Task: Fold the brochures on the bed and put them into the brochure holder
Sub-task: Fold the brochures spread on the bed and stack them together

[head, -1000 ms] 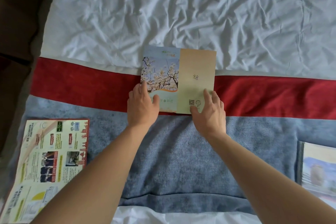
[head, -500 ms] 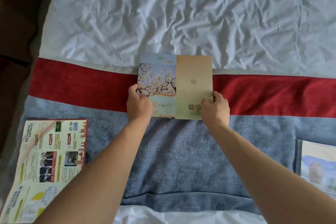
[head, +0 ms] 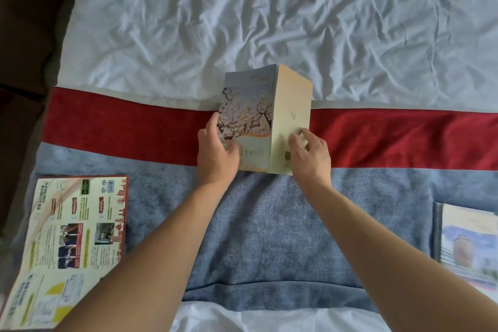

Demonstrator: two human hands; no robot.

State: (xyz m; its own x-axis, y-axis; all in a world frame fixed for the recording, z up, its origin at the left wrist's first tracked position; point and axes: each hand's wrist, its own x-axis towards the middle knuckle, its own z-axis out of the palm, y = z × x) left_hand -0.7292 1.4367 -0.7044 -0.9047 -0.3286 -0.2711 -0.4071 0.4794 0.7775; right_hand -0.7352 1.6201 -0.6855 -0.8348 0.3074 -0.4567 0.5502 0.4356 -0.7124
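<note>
A blossom-print brochure point(head: 249, 116) stands tented on the red band of the bed runner, its crease raised along the middle. My left hand point(head: 215, 151) grips its left blue panel near the lower edge. My right hand point(head: 310, 155) presses fingertips on the tan right panel point(head: 292, 105). A large yellow brochure point(head: 70, 245) lies flat at the lower left. At the right edge sits a clear brochure holder point(head: 438, 229) with a brochure point(head: 469, 245) inside.
The bed point(head: 269, 13) is covered by a wrinkled white sheet beyond the runner. The blue band point(head: 269, 224) of the runner lies under my forearms. A dark floor or furniture edge point(head: 27, 35) borders the bed on the left.
The brochure lay flat and open; both hands have pushed its two panels up and toward each other, so it now peaks along the centre crease.
</note>
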